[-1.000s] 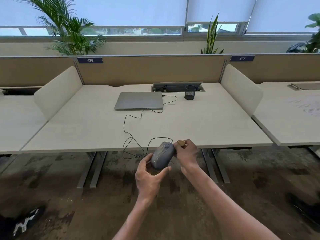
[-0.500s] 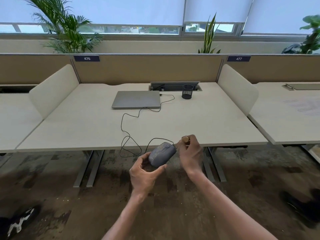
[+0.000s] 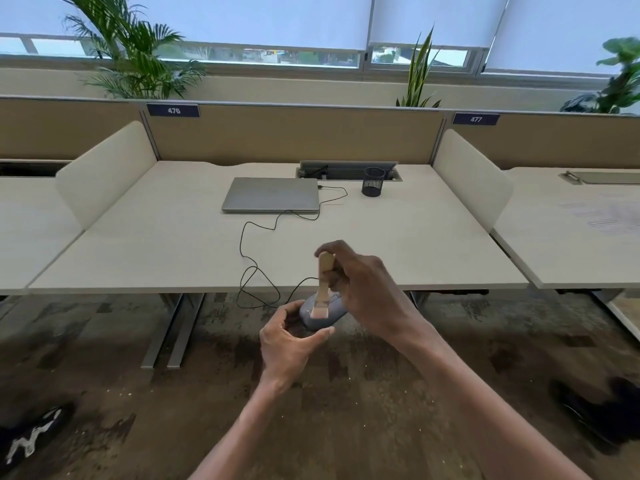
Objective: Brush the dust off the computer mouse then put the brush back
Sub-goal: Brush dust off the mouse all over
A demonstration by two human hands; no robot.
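Note:
My left hand [image 3: 289, 344] holds a grey wired computer mouse [image 3: 330, 315] from below, in the air just in front of the desk's near edge. My right hand [image 3: 363, 289] grips a small wooden-handled brush [image 3: 323, 282], upright, its pale bristles touching the top of the mouse. The mouse's black cable [image 3: 256, 271] loops over the desk edge and runs back to the closed laptop [image 3: 272, 195]. A black mesh pen cup [image 3: 373, 181] stands at the back of the desk.
The pale desk [image 3: 398, 244] has side dividers [image 3: 104, 171] and a back panel. A cable tray [image 3: 346, 168] lies open behind the laptop. Papers [image 3: 602, 216] lie on the right-hand desk. Dark shoes [image 3: 31, 434] lie on the floor at both lower corners.
My right hand has risen and turned the brush upright, so its handle and bristles now show on the mouse. The left hand keeps holding the mouse in about the same place.

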